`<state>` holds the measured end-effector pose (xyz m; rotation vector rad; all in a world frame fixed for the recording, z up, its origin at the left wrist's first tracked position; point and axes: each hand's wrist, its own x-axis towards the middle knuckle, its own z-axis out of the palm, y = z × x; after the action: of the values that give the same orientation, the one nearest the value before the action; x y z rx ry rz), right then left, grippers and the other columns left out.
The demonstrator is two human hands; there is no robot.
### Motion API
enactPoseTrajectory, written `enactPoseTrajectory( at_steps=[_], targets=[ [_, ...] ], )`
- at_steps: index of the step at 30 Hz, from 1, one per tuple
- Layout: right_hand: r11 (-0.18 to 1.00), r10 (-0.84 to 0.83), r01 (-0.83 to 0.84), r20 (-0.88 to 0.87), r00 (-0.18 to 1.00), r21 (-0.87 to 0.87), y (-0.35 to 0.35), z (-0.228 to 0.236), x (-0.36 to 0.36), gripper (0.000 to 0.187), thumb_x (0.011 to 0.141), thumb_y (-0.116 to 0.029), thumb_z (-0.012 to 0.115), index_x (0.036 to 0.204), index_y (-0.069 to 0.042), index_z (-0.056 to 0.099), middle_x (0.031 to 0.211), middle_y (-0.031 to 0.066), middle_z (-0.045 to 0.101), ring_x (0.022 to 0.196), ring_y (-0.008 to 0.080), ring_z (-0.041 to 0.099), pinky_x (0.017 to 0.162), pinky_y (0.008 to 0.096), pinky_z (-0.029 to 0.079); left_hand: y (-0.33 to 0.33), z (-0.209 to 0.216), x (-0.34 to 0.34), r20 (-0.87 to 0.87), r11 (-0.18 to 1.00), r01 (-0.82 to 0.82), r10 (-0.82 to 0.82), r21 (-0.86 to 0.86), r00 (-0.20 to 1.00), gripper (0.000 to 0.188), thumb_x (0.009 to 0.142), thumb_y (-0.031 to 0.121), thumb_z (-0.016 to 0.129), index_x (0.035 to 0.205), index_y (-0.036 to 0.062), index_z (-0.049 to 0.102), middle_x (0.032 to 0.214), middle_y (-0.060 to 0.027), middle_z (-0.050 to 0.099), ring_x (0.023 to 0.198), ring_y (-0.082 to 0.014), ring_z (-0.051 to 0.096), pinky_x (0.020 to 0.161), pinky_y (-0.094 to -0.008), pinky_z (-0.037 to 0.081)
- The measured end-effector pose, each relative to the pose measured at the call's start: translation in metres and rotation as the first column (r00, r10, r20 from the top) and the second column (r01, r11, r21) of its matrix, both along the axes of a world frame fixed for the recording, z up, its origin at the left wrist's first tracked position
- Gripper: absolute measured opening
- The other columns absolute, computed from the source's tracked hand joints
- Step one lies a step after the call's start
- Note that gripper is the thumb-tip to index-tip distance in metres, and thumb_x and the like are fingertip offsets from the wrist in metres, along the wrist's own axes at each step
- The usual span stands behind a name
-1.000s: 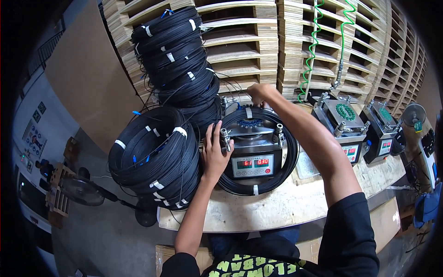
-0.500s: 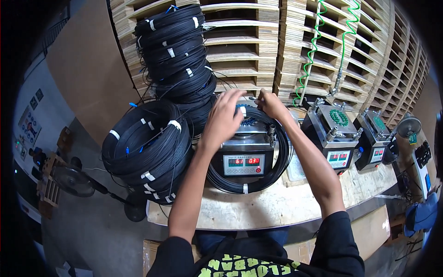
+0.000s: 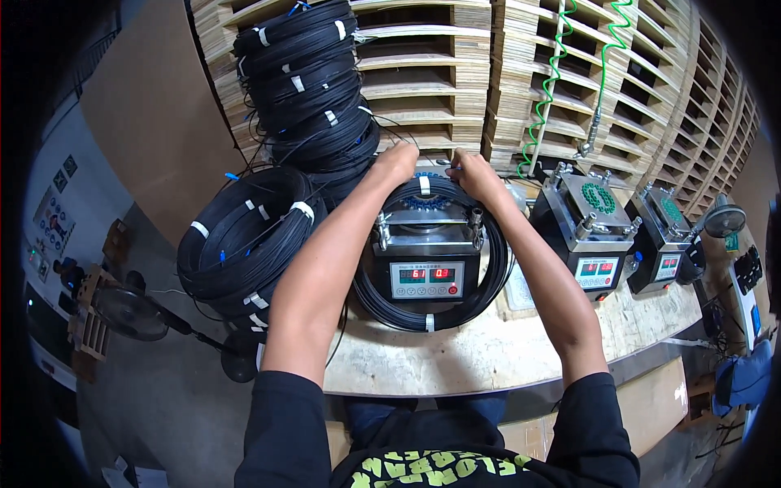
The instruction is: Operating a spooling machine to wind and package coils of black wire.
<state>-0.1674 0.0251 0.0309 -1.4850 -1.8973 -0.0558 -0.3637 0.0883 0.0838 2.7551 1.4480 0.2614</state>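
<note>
A coil of black cable (image 3: 498, 272) bound with white tape loops around a metal-topped polishing machine (image 3: 431, 236) with a red-lit display. My left hand (image 3: 397, 163) is at the machine's far left, behind the ring of blue pieces (image 3: 423, 203) on its top. Its fingers are curled and turned away, so what they hold is hidden. At the far right of the same machine, my right hand (image 3: 474, 175) pinches with thumb and fingers. A small blue bit shows at its fingertips, too small to name.
Left of the machine stand a wide stack of black cable coils (image 3: 244, 236) and a taller stack (image 3: 305, 89) behind. Two similar machines (image 3: 598, 220) with green-ringed tops are to the right on the wooden table (image 3: 439, 362). Wooden pallets (image 3: 455, 73) rise behind. A fan (image 3: 134, 309) stands at left.
My left hand has moved from above the machine's top toward its far side, its fingers now curled. My right hand has stayed near the far right, pinching.
</note>
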Motion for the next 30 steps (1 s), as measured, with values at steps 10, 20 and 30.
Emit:
enactPoseTrajectory(
  at_steps=[10,20,30],
  targets=[
    [0.997,-0.071,0.073,0.054,0.996,-0.033,-0.008,0.006,-0.010,0.025,0.091,-0.022,0.070,0.100,0.001,0.062,0.091,0.0252,0.069,0.092,0.0459,0.065,0.078,0.0519,0.052,0.037,0.006,-0.020,0.166,0.938,-0.064,0.127,-0.340,0.978,0.027,0.086,0.021,0.077,0.087,-0.0067,0.074,0.079,-0.0198,0.073,0.067,-0.0273,0.073,0.070,-0.0398,0.061],
    [0.978,0.030,-0.003,-0.127,0.991,0.207,-0.039,0.011,-0.013,0.019,0.093,-0.011,0.063,0.109,-0.006,0.072,0.092,0.0241,0.068,0.089,0.0422,0.066,0.077,0.0487,0.052,-0.035,-0.032,-0.043,0.834,0.987,-0.123,-0.021,0.106,0.551,0.024,0.090,0.012,0.056,0.107,0.0066,0.073,0.084,-0.0208,0.071,0.083,-0.0373,0.071,0.080,-0.0435,0.053],
    [0.993,0.072,-0.055,-0.171,0.983,0.101,-0.065,0.037,0.002,0.024,0.085,0.001,0.058,0.107,0.001,0.067,0.085,0.0244,0.067,0.083,0.0404,0.068,0.073,0.0488,0.050,-0.073,-0.019,-0.071,0.480,0.993,-0.010,0.067,-0.121,0.875,0.077,0.086,0.057,0.064,0.138,0.0017,0.056,0.147,-0.0194,0.049,0.136,-0.0362,0.048,0.114,-0.0467,0.036]
  ],
)
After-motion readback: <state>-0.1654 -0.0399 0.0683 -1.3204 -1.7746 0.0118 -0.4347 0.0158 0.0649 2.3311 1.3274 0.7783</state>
